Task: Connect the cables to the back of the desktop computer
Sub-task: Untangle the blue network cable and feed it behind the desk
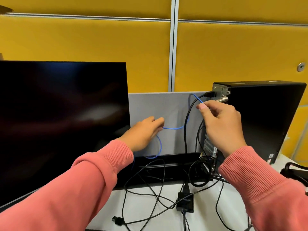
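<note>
A black desktop tower (260,117) stands at the right with its rear panel facing left. A thick black cable (187,124) is plugged in near the top of that panel. A thin blue cable (173,128) loops between both hands. My right hand (221,125) pinches the blue cable between thumb and fingers just left of the rear panel. My left hand (143,132) holds the same blue cable lower and further left, in front of the grey divider. The blue cable's plug is hidden.
A dark monitor (63,124) fills the left. A grey divider (160,110) stands behind the hands, yellow wall panels beyond. Several loose black cables (150,195) and a small black adapter box (185,203) lie on the white desk. A black object (295,170) sits far right.
</note>
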`<state>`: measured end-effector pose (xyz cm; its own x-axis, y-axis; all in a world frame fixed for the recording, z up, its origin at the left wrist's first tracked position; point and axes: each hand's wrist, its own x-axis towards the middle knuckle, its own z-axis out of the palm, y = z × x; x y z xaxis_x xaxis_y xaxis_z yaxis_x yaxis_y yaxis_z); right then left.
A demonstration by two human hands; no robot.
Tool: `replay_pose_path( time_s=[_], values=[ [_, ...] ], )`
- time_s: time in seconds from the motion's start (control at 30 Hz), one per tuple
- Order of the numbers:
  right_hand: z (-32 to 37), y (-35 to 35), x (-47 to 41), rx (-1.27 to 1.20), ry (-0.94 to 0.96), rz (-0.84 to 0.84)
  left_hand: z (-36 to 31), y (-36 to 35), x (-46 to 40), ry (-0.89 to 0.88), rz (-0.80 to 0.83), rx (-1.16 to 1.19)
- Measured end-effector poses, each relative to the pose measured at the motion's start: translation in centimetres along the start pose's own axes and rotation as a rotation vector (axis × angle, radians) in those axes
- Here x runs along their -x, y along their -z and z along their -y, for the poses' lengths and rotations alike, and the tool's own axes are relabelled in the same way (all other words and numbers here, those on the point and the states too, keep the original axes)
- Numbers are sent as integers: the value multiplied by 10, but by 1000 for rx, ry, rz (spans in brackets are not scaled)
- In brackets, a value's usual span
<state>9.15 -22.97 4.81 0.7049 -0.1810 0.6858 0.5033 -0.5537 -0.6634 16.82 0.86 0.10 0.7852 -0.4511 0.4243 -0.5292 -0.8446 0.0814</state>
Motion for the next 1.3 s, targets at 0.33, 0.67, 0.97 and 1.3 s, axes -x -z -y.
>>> replay_pose_path(
  time_s=[0.33,0.67,0.97,1.3],
  values=[
    [-5,-14,-1,43,63,148,20,-36,-8,-24,-20,-8],
    [-8,-34,17,615,38,601,2,-44,13,23,453,-536],
    [9,-33,13,668,134,626,-49,29,16,-87,-38,118],
    [-9,-7,12,503,68,517,-16,31,16,-9,-12,33]
  ],
)
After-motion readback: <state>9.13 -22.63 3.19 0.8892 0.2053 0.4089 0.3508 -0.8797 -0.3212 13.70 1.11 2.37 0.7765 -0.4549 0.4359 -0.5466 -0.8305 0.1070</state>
